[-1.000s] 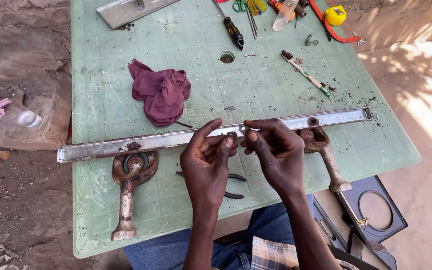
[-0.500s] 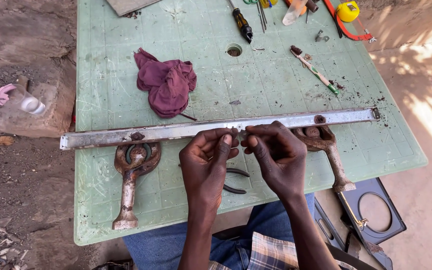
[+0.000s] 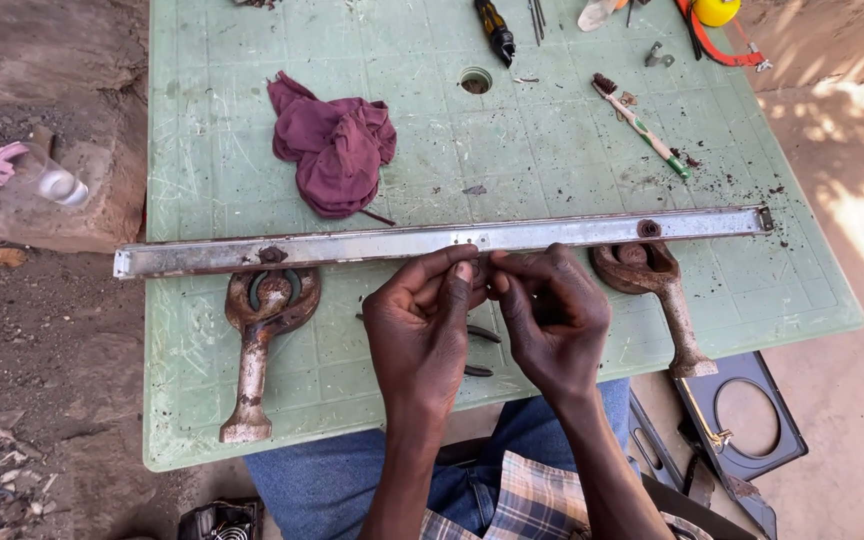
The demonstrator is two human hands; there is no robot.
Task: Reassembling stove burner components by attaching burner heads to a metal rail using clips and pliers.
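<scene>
Rail: long grey metal rail (image 3: 352, 245) lies flat across the desk, its long axis running left to right, its left end jutting past the desk's left edge and its right end stopping short of the right edge.
Hands and rail: both hands meet at the rail's near edge, about its middle; the rail lies straight ahead of the fingertips, on their far side, and the two hands are equally close to it.
Left hand: left hand (image 3: 417, 325) has thumb and forefinger pressed together in a pinch right at the rail's near edge; what it pinches is too small to tell.
Right hand: right hand (image 3: 552, 320) has its fingertips bunched against those of the left, also at the rail's edge; whether it grips something of its own cannot be told.
Under the rail: two rusty cast-metal pieces poke out from beneath it towards the person, one (image 3: 262, 340) left of the hands, the other (image 3: 657, 300) right of them.
Beyond the rail: crumpled maroon rag (image 3: 337, 150), a toothbrush (image 3: 642, 125) with a green handle, and a screwdriver (image 3: 495, 28) near the far edge.
Surface: pale green desk (image 3: 552, 160), scratched and speckled with rust crumbs, with a round hole behind the rail.
Room: outdoors, bare dirt and rubble left of the desk, sunlit ground to its right.
</scene>
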